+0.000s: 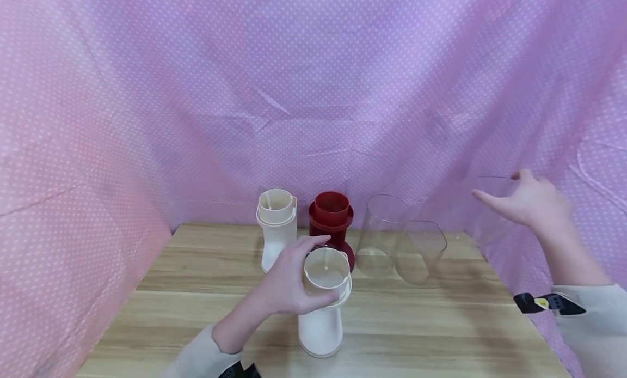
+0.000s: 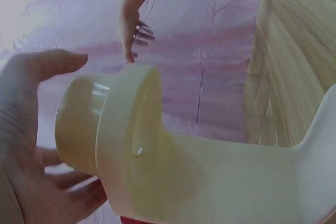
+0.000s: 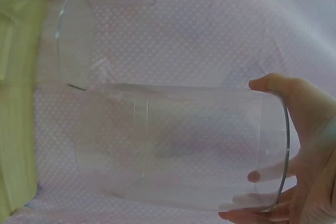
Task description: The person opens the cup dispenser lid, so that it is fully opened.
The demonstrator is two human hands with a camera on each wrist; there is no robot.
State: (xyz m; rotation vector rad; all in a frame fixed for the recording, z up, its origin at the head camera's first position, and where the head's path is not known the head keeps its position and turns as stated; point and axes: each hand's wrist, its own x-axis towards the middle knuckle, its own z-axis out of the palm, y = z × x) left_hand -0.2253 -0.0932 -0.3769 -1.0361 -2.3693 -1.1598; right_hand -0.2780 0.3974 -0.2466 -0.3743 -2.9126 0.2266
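My left hand [image 1: 289, 280] curls round the cup-shaped top of a cream-white plastic stand [image 1: 320, 329] that is upright at the front middle of the table. In the left wrist view one fingertip is slightly apart from the round neck, while other fingers go behind it. Off to the right, my right hand [image 1: 534, 203] grips a clear open-topped container [image 3: 199, 145] by its rim, thumb and fingers on opposite sides. This container hangs beyond the table's right edge and is barely visible in the head view.
Behind the left hand stand a second cream-white stand [image 1: 279, 244] and a dark red stand [image 1: 332, 225]. Two clear containers, a taller one [image 1: 379, 242] and a shorter one [image 1: 421, 252], are at their right. Pink dotted cloth [image 1: 313, 95] encloses the wooden table [image 1: 206, 291].
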